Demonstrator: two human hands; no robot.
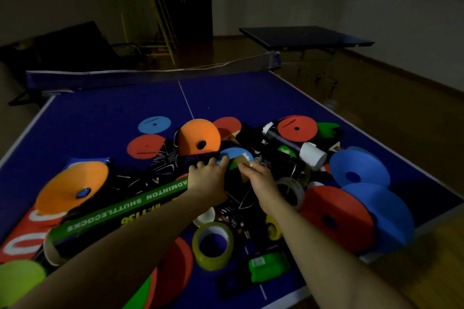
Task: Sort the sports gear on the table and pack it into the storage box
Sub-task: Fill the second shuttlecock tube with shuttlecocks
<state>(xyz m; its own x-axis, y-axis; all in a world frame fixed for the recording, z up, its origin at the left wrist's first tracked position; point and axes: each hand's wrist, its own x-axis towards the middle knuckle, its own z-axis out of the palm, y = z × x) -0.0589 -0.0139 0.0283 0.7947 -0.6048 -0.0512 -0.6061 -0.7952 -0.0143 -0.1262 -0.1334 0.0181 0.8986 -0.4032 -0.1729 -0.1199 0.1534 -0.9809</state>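
A heap of sports gear covers the blue table tennis table [105,118]. It includes orange cones [200,137], flat red discs [145,146] and blue discs [154,124], and a green-and-black shuttlecock tube [120,213]. Both my hands meet at the middle of the heap. My left hand [208,178] curls its fingers over the far edge of a dark flat item [232,180] with a green patch. My right hand [258,175] pinches that item's tan wooden end [242,159]. In the dim light I cannot tell what the item is. No storage box is in view.
Stacked blue cones [359,168] and a red cone [336,221] sit near the right table edge. A yellow tape roll [213,243], a clear tape roll [292,190] and a green block [268,266] lie close to me. A white-capped tube [311,155] lies behind. The net [150,75] crosses the far end.
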